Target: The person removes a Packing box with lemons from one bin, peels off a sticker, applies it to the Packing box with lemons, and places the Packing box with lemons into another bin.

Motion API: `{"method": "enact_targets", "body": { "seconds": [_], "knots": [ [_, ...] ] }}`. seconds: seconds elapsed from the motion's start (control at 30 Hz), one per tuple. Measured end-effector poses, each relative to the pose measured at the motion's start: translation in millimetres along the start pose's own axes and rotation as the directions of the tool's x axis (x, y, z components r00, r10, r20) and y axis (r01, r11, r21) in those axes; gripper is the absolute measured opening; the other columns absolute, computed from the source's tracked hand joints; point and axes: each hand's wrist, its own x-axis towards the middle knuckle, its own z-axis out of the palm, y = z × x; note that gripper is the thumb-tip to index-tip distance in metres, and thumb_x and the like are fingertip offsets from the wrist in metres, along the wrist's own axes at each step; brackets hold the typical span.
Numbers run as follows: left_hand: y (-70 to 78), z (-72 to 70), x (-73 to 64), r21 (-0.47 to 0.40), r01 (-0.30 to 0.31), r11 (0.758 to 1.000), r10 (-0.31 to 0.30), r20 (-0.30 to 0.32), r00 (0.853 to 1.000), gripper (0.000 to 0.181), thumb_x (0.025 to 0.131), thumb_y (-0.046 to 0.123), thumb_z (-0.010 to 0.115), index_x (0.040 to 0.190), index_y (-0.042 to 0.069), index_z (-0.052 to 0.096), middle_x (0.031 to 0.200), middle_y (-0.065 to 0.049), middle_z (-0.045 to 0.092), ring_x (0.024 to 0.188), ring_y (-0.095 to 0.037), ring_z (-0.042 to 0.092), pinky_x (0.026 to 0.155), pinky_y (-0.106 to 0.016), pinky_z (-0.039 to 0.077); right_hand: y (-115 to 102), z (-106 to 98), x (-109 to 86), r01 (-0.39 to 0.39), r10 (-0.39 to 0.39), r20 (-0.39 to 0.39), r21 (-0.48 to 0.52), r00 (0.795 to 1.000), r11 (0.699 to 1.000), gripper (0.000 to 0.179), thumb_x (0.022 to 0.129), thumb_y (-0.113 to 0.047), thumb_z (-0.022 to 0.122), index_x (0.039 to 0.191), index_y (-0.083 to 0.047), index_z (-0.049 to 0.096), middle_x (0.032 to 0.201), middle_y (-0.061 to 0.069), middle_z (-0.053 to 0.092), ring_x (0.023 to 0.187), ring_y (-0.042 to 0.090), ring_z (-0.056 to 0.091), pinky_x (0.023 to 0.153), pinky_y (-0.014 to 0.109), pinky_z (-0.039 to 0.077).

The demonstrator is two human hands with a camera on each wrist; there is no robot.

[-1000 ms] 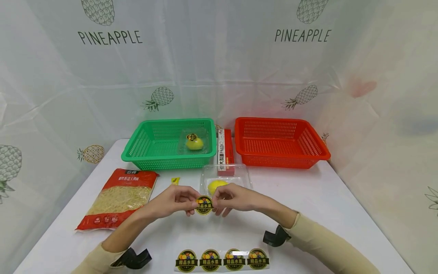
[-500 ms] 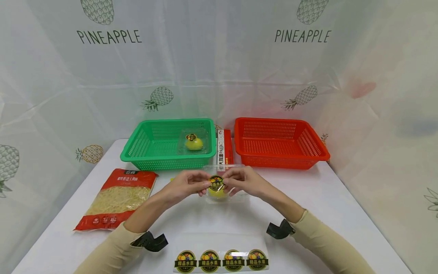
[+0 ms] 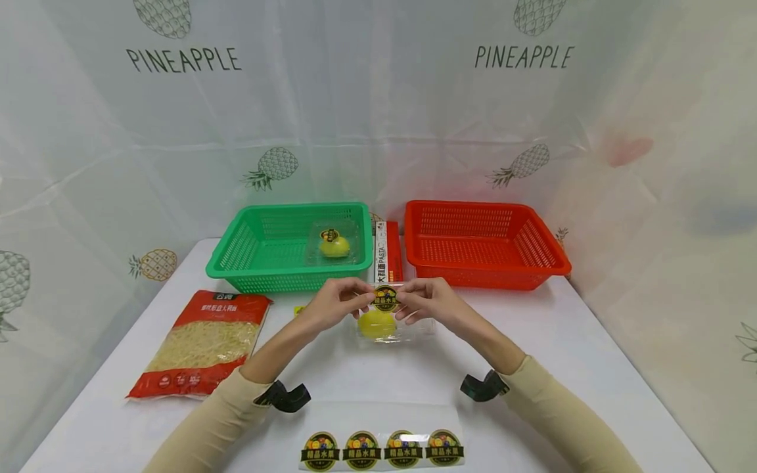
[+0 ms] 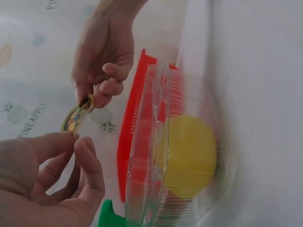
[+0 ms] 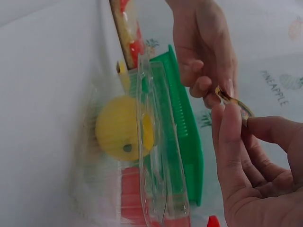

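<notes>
A round black-and-gold fruit sticker (image 3: 386, 299) is stretched between both hands. My left hand (image 3: 340, 303) pinches its left edge with thumb and finger, and my right hand (image 3: 434, 302) pinches the right edge. In the left wrist view the sticker (image 4: 75, 118) appears nearly edge-on and slightly bent. Below the hands stands a clear plastic clamshell box (image 3: 408, 332) with a yellow lemon (image 3: 376, 324) inside. Both wrist views show the sticker held above the box's lid, apart from it.
A green basket (image 3: 290, 280) at the back left holds another boxed lemon (image 3: 335, 247) with a sticker. To its right are a red pasta box (image 3: 393, 253) and a red basket (image 3: 487, 276). A pasta bag (image 3: 204, 341) lies left; a sticker sheet (image 3: 381, 420) lies in front.
Both hands have moved forward and slightly right with the sticker, from in front of the clamshell box to above it. The sticker stays pinched between them.
</notes>
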Motion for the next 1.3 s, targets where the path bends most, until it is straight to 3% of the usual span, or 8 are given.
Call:
{"method": "enact_targets", "body": {
  "seconds": [0.13, 0.27, 0.5, 0.73, 0.9, 1.03, 1.2, 1.3],
  "knots": [
    [-1.5, 0.4, 7.0, -0.034, -0.003, 0.999, 0.003, -0.02, 1.0, 0.023, 0.094, 0.019, 0.067, 0.112, 0.005, 0.069, 0.099, -0.015, 0.072, 0.078, -0.022, 0.067, 0.069, -0.027, 0.058, 3, -3, 3.3, 0.012, -0.012, -0.045, -0.018, 0.999, 1.0, 0.032, 0.094, -0.022, 0.067, 0.118, 0.0, 0.065, 0.107, 0.02, 0.072, 0.097, 0.043, 0.069, 0.078, 0.039, 0.061],
    [-3.0, 2.2, 14.1, -0.069, 0.008, 0.998, -0.01, -0.029, 1.0, 0.023, 0.093, 0.019, 0.068, 0.111, 0.004, 0.068, 0.1, -0.023, 0.07, 0.074, -0.016, 0.065, 0.07, -0.026, 0.057, 6, -3, 7.2, 0.074, -0.081, -0.11, -0.063, 0.991, 0.995, 0.029, 0.093, -0.015, 0.068, 0.116, 0.001, 0.063, 0.105, 0.023, 0.072, 0.091, 0.04, 0.071, 0.075, 0.04, 0.061],
    [-7.9, 7.4, 24.6, -0.151, 0.043, 0.988, -0.048, -0.03, 0.998, 0.025, 0.094, 0.018, 0.067, 0.114, 0.004, 0.065, 0.103, -0.029, 0.067, 0.08, -0.023, 0.065, 0.072, -0.025, 0.057, 10, -3, 12.4, 0.159, -0.192, -0.186, -0.177, 0.964, 0.971, 0.022, 0.09, -0.008, 0.07, 0.108, 0.002, 0.061, 0.101, 0.024, 0.07, 0.089, 0.044, 0.07, 0.07, 0.034, 0.061],
    [-11.3, 9.7, 29.0, -0.151, 0.033, 0.988, -0.04, -0.043, 0.998, 0.024, 0.094, 0.016, 0.067, 0.115, 0.005, 0.063, 0.104, -0.028, 0.068, 0.082, -0.03, 0.067, 0.071, -0.026, 0.058, 9, -6, 13.6, 0.143, -0.185, -0.161, -0.243, 0.969, 0.96, 0.022, 0.091, -0.01, 0.069, 0.111, -0.001, 0.07, 0.104, 0.019, 0.072, 0.088, 0.041, 0.07, 0.071, 0.031, 0.061],
    [-10.1, 11.6, 27.4, -0.025, -0.022, 0.999, 0.021, -0.053, 0.998, 0.023, 0.093, 0.015, 0.068, 0.114, 0.006, 0.064, 0.099, -0.02, 0.073, 0.086, -0.043, 0.067, 0.068, -0.031, 0.058, 11, -7, 14.1, 0.109, -0.151, -0.148, -0.256, 0.977, 0.961, 0.023, 0.091, -0.01, 0.069, 0.112, -0.002, 0.071, 0.1, 0.018, 0.074, 0.087, 0.042, 0.07, 0.078, 0.049, 0.059],
    [-7.0, 13.7, 26.3, 0.133, -0.074, 0.988, 0.084, -0.07, 0.994, 0.02, 0.092, 0.013, 0.068, 0.112, 0.007, 0.066, 0.095, -0.016, 0.074, 0.081, -0.041, 0.067, 0.065, -0.028, 0.055, 14, -8, 15.3, 0.096, -0.141, -0.151, -0.276, 0.978, 0.956, 0.024, 0.092, -0.012, 0.068, 0.114, -0.004, 0.072, 0.099, 0.016, 0.075, 0.084, 0.038, 0.071, 0.079, 0.052, 0.058],
    [-4.4, 16.2, 27.5, 0.282, -0.077, 0.956, 0.111, -0.105, 0.988, 0.016, 0.091, 0.014, 0.069, 0.107, 0.012, 0.071, 0.09, -0.007, 0.075, 0.066, -0.024, 0.061, 0.059, -0.021, 0.047, 18, -9, 17.2, 0.089, -0.138, -0.141, -0.309, 0.98, 0.947, 0.025, 0.092, -0.015, 0.068, 0.115, -0.006, 0.072, 0.098, 0.015, 0.075, 0.081, 0.031, 0.073, 0.079, 0.05, 0.059],
    [-4.2, 16.6, 28.5, 0.33, -0.065, 0.942, 0.109, -0.116, 0.987, 0.015, 0.091, 0.017, 0.07, 0.106, 0.014, 0.073, 0.089, -0.005, 0.075, 0.061, -0.015, 0.054, 0.056, -0.023, 0.043, 19, -9, 18.2, 0.092, -0.142, -0.137, -0.318, 0.98, 0.944, 0.024, 0.092, -0.013, 0.068, 0.114, -0.005, 0.072, 0.098, 0.015, 0.075, 0.083, 0.034, 0.072, 0.08, 0.05, 0.059]
  ]
}}
